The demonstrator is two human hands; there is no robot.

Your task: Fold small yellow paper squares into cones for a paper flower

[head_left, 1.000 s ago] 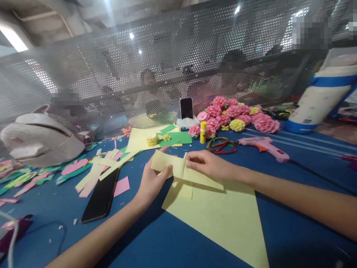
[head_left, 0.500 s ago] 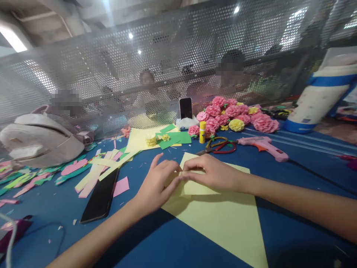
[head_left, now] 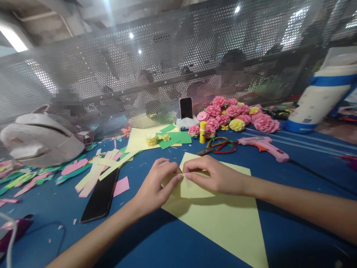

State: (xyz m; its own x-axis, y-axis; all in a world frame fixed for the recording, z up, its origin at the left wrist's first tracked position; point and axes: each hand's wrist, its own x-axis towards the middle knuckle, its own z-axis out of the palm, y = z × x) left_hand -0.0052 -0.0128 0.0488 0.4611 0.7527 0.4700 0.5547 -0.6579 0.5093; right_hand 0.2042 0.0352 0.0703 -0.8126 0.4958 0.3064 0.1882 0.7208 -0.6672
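Note:
A small pale yellow piece of paper (head_left: 193,190) is pinched between the thumbs and fingers of both my hands, along its upper edge. My left hand (head_left: 158,182) grips it from the left, with thumb tip close to the other thumb. From the right, my right hand (head_left: 217,176) has its thumb and index finger closed on the same paper. Below them lies a larger yellow sheet (head_left: 223,223) on the blue table (head_left: 134,238). Fingers hide part of the small piece.
Scissors (head_left: 214,147), a yellow glue stick (head_left: 202,133) and a pink glue gun (head_left: 263,144) lie beyond my hands. Behind them are pink paper flowers (head_left: 220,115). At left are paper strips (head_left: 96,171), a black phone (head_left: 100,199) and a white bag (head_left: 41,139); a bottle (head_left: 318,100) stands right.
My left fingers have drawn in closer together and the thumb tips have shifted slightly. The lower part of the small paper shows more and hangs a little lower.

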